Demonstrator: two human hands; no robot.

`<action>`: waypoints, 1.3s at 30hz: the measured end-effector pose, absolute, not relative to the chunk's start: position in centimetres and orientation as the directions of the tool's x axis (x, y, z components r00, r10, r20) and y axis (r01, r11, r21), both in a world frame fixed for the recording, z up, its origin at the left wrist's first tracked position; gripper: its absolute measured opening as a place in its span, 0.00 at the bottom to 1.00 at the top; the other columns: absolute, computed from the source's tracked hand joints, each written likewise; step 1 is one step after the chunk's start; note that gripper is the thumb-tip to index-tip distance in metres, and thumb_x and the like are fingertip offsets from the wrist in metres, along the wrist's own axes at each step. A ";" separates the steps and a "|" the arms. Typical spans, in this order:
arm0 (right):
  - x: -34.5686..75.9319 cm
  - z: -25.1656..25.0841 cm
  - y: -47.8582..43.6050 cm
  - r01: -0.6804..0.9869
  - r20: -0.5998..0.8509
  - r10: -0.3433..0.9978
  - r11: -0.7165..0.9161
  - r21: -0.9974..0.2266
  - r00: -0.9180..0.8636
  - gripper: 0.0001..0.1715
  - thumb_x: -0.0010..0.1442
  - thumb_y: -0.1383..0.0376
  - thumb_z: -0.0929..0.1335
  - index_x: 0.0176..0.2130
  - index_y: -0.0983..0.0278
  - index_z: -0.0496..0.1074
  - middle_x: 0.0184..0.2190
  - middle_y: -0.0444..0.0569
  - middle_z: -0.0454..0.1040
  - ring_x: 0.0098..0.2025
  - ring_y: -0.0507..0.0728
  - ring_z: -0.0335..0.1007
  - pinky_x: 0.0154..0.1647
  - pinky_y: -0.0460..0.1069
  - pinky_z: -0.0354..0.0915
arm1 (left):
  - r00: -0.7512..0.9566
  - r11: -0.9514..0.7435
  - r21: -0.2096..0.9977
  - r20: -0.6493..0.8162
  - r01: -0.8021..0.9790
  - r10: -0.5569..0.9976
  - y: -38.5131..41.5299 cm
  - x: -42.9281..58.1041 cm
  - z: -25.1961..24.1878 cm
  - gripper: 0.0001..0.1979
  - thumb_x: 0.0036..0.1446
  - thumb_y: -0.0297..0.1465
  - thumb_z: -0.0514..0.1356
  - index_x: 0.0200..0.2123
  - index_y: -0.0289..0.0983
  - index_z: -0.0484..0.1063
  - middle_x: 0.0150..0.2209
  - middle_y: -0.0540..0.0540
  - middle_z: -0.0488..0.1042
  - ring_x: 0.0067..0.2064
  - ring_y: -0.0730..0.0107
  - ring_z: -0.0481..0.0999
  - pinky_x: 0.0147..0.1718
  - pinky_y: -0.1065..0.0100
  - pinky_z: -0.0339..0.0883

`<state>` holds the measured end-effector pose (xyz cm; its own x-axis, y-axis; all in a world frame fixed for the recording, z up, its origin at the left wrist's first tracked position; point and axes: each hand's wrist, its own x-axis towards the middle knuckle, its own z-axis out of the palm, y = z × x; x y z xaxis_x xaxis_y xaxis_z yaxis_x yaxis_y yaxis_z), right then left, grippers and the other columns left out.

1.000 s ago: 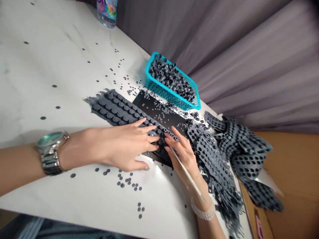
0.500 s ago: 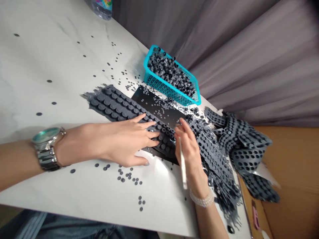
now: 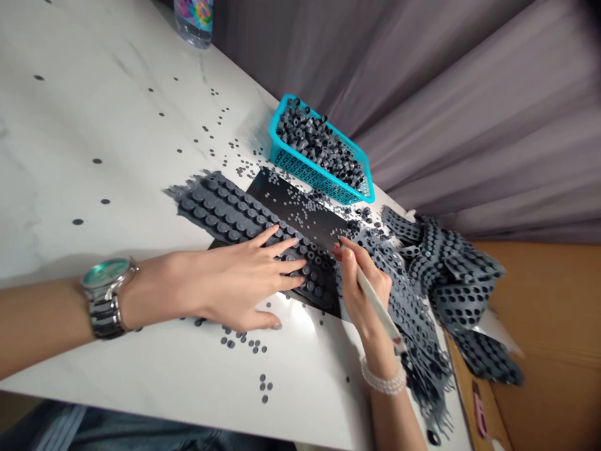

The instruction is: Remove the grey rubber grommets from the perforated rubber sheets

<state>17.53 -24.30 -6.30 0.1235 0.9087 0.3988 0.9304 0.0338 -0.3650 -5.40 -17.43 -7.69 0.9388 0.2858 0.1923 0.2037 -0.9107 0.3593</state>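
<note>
A grey rubber sheet (image 3: 225,210) studded with round buttons lies across a black plate (image 3: 300,210) on the white table. My left hand (image 3: 244,282) rests flat on the sheet's near end, fingers spread, a silver watch on its wrist. My right hand (image 3: 364,285) is closed round a thin white stick (image 3: 378,305), its tip at the sheet's right edge. A pearl bracelet circles that wrist.
A turquoise basket (image 3: 310,169) full of small dark rubber rings stands behind the plate. A heap of punched-out grey sheets (image 3: 436,282) lies at the right by the table edge. Loose grey discs (image 3: 246,341) dot the table. A bottle (image 3: 193,22) stands far back.
My right hand lifted off the sheet, swung the white stick round, and now grips it like a pen with the tip at the sheet. My left hand stayed on the sheet.
</note>
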 end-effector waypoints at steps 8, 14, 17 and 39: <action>17.0 -6.0 -24.3 0.905 0.387 0.911 0.039 -0.424 0.142 0.19 0.67 0.61 0.63 0.55 0.62 0.67 0.45 0.54 0.80 0.44 0.58 0.80 0.42 0.51 0.75 | 0.943 -0.929 0.321 0.210 0.183 0.259 -17.4 -5.5 -7.9 0.28 0.60 0.48 0.55 0.60 0.42 0.68 0.64 0.44 0.65 0.68 0.48 0.54 0.66 0.48 0.39; 16.8 -6.2 -24.2 0.918 0.372 0.928 0.153 -0.367 -0.006 0.09 0.66 0.65 0.63 0.46 0.60 0.69 0.52 0.54 0.76 0.54 0.60 0.73 0.49 0.53 0.74 | 0.949 -0.927 0.325 0.183 0.189 0.258 -17.3 -5.4 -7.7 0.27 0.61 0.46 0.55 0.59 0.42 0.68 0.64 0.44 0.65 0.68 0.48 0.54 0.66 0.48 0.37; 16.7 -6.8 -24.2 0.891 0.406 0.899 0.312 -0.330 -0.165 0.08 0.65 0.68 0.64 0.44 0.61 0.70 0.54 0.55 0.75 0.58 0.60 0.70 0.55 0.55 0.71 | 0.947 -0.924 0.338 0.195 0.179 0.255 -17.3 -5.4 -7.7 0.26 0.60 0.45 0.56 0.58 0.41 0.69 0.62 0.43 0.68 0.68 0.47 0.55 0.66 0.47 0.38; 16.9 -7.7 -23.6 0.849 0.356 0.835 0.500 -0.172 -0.420 0.09 0.66 0.72 0.62 0.45 0.63 0.68 0.53 0.61 0.74 0.61 0.61 0.66 0.55 0.59 0.70 | 0.949 -0.905 0.389 0.181 0.172 0.258 -17.3 -5.4 -7.0 0.23 0.59 0.44 0.58 0.55 0.41 0.72 0.60 0.43 0.70 0.67 0.48 0.57 0.66 0.45 0.39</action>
